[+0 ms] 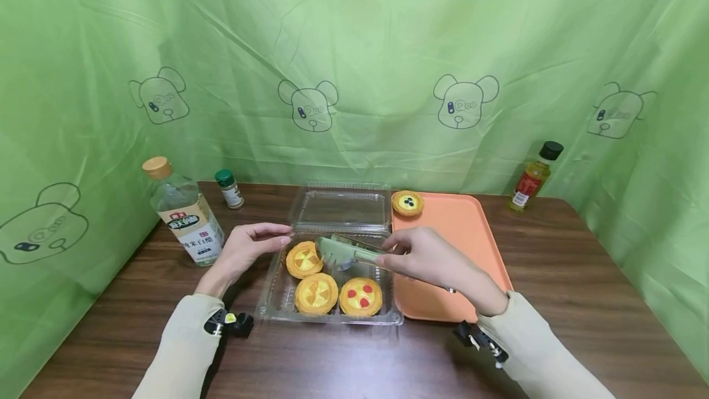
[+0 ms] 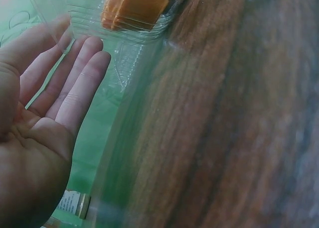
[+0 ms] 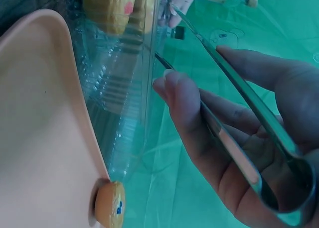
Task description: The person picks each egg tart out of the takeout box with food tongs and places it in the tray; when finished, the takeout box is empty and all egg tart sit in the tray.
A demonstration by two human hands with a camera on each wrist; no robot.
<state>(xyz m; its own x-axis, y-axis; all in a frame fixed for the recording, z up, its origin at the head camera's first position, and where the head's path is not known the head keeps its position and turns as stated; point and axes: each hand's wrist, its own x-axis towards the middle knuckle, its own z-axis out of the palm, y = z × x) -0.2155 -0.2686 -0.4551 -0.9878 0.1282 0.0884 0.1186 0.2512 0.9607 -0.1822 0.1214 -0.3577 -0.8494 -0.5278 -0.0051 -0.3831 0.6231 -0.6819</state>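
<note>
My right hand [image 1: 426, 254] holds metal tongs [image 3: 239, 96] over a clear plastic clamshell box [image 1: 332, 320]; their arms stand apart. The tongs' broad head is beside the back left tart [image 1: 304, 260], which has orange wedges on top; whether they touch cannot be told. In front lie another wedge-topped tart [image 1: 316, 294] and a tart with red dots [image 1: 361, 297]. My left hand [image 1: 246, 251] is at the box's back left corner, its fingers extended and fingertips at the clear plastic [image 2: 75, 31]. A tart with dark berries [image 1: 407, 203] sits at the orange tray's [image 1: 451, 300] back left corner.
The box's lid [image 1: 346, 208] lies folded back behind it. On the left stand a large vinegar bottle [image 1: 191, 220] and a small green-capped shaker [image 1: 229, 189]. An oil bottle [image 1: 530, 183] is at the back right. A green curtain [image 1: 382, 29] surrounds the wooden table [image 1: 343, 362].
</note>
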